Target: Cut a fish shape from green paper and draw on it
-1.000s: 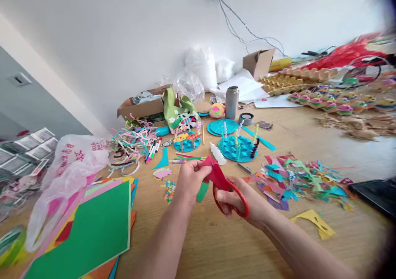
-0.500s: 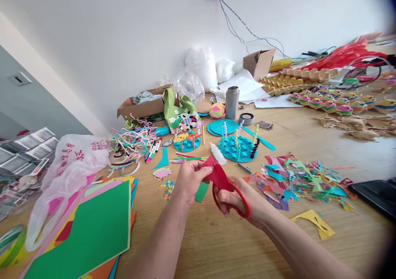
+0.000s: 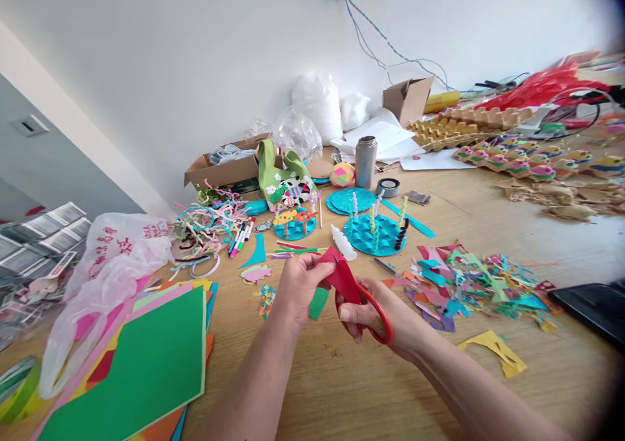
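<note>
A piece of red paper [image 3: 343, 277] is pinched by the thumb and fingers of my left hand [image 3: 301, 283]. My right hand [image 3: 378, 314] grips red-handled scissors [image 3: 383, 317], its fingers through the loops. The blades lie at the red paper and are mostly hidden behind it. Under the hands, a green paper piece [image 3: 319, 303] rests on the table. Just beyond them lie a white fish-like cutout [image 3: 344, 243] and a round blue base [image 3: 375, 236] with several twisted pipe cleaners standing in it. A pink fish cutout [image 3: 256, 273] is left of my left hand.
Colored paper scraps [image 3: 473, 284] are heaped on the right, near a black device [image 3: 590, 307]. Stacked colored sheets [image 3: 141, 363] and a plastic bag [image 3: 112, 252] lie on the left. Farther back stand a metal bottle [image 3: 366, 162], markers [image 3: 240, 238] and a green felt bag [image 3: 273, 180].
My right hand and the scissors have shifted slightly, and the scissor handles sit closer together. My left hand stays almost in place with the red paper.
</note>
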{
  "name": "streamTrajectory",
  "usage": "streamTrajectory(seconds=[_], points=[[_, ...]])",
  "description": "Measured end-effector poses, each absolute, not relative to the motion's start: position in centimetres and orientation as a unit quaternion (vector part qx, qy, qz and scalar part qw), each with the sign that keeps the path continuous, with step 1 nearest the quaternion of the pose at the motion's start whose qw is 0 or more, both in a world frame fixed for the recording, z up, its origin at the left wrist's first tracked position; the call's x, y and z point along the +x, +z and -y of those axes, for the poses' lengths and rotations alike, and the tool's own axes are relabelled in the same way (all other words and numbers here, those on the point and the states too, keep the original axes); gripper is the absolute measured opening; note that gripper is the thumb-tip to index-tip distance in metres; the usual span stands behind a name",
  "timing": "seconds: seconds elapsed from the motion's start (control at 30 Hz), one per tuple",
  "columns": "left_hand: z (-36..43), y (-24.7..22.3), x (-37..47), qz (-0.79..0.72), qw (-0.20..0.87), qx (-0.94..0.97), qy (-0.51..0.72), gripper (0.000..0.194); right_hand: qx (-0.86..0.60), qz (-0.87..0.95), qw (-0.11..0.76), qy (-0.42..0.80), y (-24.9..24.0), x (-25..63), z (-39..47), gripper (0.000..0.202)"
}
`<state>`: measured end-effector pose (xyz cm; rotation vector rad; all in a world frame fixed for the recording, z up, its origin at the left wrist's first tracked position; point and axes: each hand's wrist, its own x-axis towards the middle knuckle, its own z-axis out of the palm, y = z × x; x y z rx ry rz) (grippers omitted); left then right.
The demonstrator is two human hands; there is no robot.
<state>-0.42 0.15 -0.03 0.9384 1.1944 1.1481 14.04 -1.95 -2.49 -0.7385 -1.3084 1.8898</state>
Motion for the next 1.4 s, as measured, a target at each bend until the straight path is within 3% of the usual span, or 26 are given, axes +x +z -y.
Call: streamTrajectory(seconds=[0.33, 0.9, 1.4], points=[[-0.3, 0.4, -1.4, -0.476, 0.565, 0.391, 0.549, 0.018, -0.293, 0.53, 0.344, 0.718, -2.5, 14.0, 1.9, 0.056], [-0.7, 1.0, -2.7, -0.406, 0.645, 0.303, 0.572, 0.023, -0.33, 0.521, 0.337, 0.711, -1.7, 13.8, 2.2, 0.044], [-0.3, 0.8, -1.6, -0.478, 0.605, 0.371, 0.518, 0.022, -0.367, 0.506, 0.344, 0.7, -2.1, 13.6, 2.2, 0.043]])
